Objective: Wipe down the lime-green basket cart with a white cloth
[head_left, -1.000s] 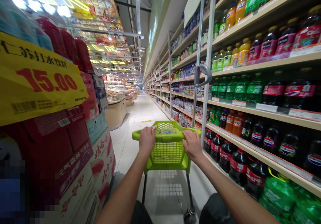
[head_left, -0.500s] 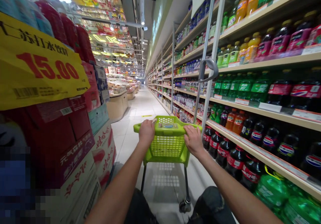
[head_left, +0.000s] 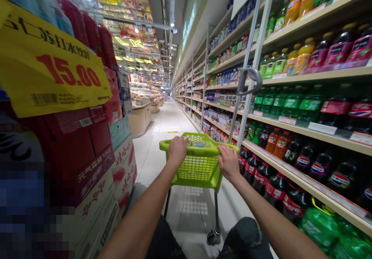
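A lime-green plastic shopping cart (head_left: 200, 170) with mesh sides stands upright in front of me on dark legs. My left hand (head_left: 177, 150) is closed round the left part of its handle, and a small pale item, too small to name, shows by the fingertips. Over the right part of the handle my right hand (head_left: 229, 161) is wrapped, fingers curled on the rim. Between the hands a small label panel (head_left: 200, 144) sits on the handle. One caster (head_left: 214, 236) shows low at the cart's right leg.
Drink shelves (head_left: 308, 123) run along the right, with a metal pole and grey hook (head_left: 249, 81) at their edge. Stacked drink cartons (head_left: 95, 146) and a yellow price sign (head_left: 58, 65) crowd the left. Tiled floor (head_left: 165, 119) stretches ahead past wooden display counters (head_left: 140, 120).
The view has swung slightly left, so the cart, hands and shelves sit a little further right. Both hands keep their hold on the cart handle.
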{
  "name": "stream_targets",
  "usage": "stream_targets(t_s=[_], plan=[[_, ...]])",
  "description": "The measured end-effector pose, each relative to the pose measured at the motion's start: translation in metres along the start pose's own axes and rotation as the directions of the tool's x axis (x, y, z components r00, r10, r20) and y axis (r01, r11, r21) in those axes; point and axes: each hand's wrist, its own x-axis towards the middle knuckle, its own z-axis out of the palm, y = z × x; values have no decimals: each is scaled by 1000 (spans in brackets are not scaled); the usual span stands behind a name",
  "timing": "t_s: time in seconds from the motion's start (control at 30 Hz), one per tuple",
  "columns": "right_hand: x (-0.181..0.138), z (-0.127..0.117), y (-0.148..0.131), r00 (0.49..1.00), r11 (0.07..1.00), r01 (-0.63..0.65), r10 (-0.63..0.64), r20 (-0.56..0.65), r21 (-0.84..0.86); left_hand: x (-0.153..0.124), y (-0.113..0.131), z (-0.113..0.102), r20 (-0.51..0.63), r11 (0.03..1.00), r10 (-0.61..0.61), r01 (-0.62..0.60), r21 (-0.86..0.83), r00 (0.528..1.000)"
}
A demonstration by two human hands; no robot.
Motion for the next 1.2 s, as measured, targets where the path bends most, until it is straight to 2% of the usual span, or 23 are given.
stream_targets(t_s=[0.07, 0.17, 0.27, 0.37, 0.47, 0.57, 0.63, 0.7, 0.83, 0.9, 1.0, 1.13, 1.2], plan=[[-1, 1, -1, 1000, 1000, -12, 12, -8, 6, -2, 11, 3, 12, 1000, 20, -20, -12, 1000], [1, -1, -5, 999, 999, -32, 32, -4, 43, -7, 46, 14, 29, 993, 106, -105, -47, 994], [14, -5, -19, 1000, 989, -12, 15, -20, 150, -2, 69, 21, 51, 971, 180, -170, -168, 982], [33, -7, -44, 998, 974, 53, -56, 5, 221, 7, 52, 16, 66, 957, 121, -99, -273, 990], [47, -2, -70, 983, 981, 108, -129, 127, 159, 5, 11, 7, 42, 983, -24, 32, -182, 999], [48, 4, -74, 967, 977, 188, -202, 154, 102, -8, -20, 4, 62, 994, 53, -47, -103, 997], [43, 5, -59, 963, 969, 228, -239, 125, 99, -16, -27, 6, 56, 991, 134, -132, -38, 989], [36, 2, -28, 968, 970, 220, -230, 99, 104, -21, -26, 9, 38, 984, 174, -175, 15, 984], [28, -11, 45, 998, 994, 33, -38, 47, 102, -23, -19, 11, 36, 979, 200, -200, 24, 979], [29, -12, 62, 999, 993, -36, 34, 23, 113, -23, -18, 10, 32, 980, 199, -199, 17, 980], [33, -4, 44, 1000, 990, -27, 25, 14, 139, -23, -17, 11, 13, 982, 188, -188, 9, 982], [41, 7, -8, 989, 951, 130, -146, 35, 279, -24, -21, 10, -10, 983, 185, -185, 4, 983], [45, 4, -12, 988, 948, 114, -139, 64, 296, -23, -25, 9, -12, 982, 189, -189, -5, 982]])
